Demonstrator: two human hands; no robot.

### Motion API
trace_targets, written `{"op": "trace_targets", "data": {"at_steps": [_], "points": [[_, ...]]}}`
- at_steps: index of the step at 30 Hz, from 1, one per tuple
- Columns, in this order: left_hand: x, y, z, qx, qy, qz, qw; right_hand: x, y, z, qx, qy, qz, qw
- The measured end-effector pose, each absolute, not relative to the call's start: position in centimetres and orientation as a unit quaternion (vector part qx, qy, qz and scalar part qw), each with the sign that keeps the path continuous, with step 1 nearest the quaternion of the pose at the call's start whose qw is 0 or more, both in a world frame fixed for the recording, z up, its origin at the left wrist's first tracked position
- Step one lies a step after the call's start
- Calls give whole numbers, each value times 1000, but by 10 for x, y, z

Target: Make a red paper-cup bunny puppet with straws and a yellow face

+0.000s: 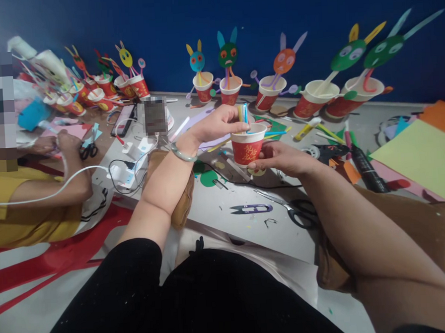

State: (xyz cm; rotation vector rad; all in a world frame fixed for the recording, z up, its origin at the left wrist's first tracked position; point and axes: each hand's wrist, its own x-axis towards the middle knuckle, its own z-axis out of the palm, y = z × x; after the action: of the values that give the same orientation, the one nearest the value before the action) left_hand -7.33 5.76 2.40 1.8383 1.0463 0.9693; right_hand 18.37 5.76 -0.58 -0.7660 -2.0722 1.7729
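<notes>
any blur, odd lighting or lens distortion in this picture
Head view: the held cup looks fairly sharp, the far-left cups hazier; the rightmost cup leans outward, probably wide-angle distortion; the table looks brighter than the dark blue wall.

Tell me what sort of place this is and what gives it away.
Probably a handicraft workspace, perhaps a small workshop or classroom: red paper cups topped with colourful faces stand in a row, a similar held cup is in front, and scissors and coloured paper sheets lie about.
</notes>
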Motion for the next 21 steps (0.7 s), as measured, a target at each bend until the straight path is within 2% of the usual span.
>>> {"op": "trace_targets", "data": {"at_steps": [4,13,21], "points": [[-74,57,28,728,396,358,430,182,57,-7,-289,-719,616,144],[-76,62,18,664,422,395,475,180,55,-3,-292,-681,653,155],[-82,63,21,564,462,438,525,177,62,-3,-377,-607,647,265]]}}
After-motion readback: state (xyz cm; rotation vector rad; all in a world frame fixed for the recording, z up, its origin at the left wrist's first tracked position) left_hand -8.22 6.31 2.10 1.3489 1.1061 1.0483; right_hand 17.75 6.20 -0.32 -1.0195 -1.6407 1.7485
